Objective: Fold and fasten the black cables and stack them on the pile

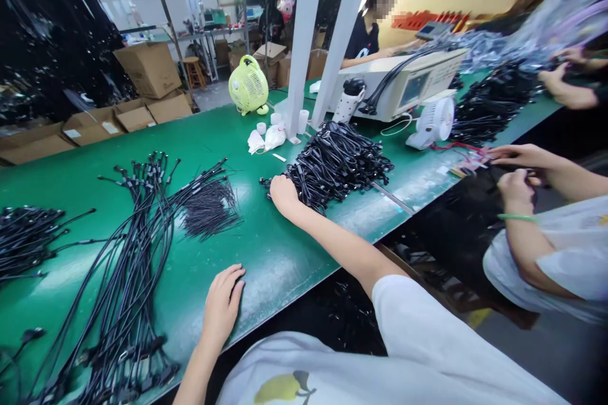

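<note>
My left hand [222, 304] lies flat and open on the green table [266, 253] near its front edge, holding nothing. Just left of it runs a long bundle of black cables [128, 266]. My right hand [284, 195] is stretched forward with curled fingers, closed on the near edge of a pile of coiled black cables [339, 161]. A small fan of thin black wires [209, 205] lies between the two hands.
A co-worker's hands [515, 174] work at the right beside me. Another person [375, 25] sits behind a white test machine [408, 85]. A yellow fan [248, 85], a white fan [434, 123], small cups and white posts stand at the back. More cables [28, 237] lie far left.
</note>
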`<action>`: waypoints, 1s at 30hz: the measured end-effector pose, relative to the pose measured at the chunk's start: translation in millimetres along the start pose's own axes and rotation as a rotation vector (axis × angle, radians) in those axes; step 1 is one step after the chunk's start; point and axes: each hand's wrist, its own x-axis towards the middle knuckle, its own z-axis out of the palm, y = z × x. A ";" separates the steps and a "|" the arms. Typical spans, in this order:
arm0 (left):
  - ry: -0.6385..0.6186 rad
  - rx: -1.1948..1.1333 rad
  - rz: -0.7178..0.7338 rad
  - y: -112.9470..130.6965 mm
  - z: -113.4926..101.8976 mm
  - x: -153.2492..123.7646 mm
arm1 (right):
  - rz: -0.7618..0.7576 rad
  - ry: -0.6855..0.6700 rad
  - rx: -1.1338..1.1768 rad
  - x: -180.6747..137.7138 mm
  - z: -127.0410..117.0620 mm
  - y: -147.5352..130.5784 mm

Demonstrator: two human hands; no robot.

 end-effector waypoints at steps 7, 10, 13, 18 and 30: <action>0.018 -0.049 -0.013 -7.6 -0.7 -0.5 | 0.018 -0.014 0.064 -12.7 -22.9 11.8; 0.017 -0.067 -0.018 -9.7 1.4 -1.4 | 0.016 0.030 0.107 -15.8 -58.8 39.6; 0.036 -0.102 -0.057 -7.9 6.0 0.3 | 0.155 0.136 0.089 -8.5 -100.0 91.9; -0.038 -0.377 -0.159 18.7 30.1 39.0 | 0.512 0.149 0.069 10.2 -114.7 167.8; -0.083 -0.584 -0.078 122.5 126.5 195.5 | 0.507 0.168 -0.033 7.8 -69.1 203.9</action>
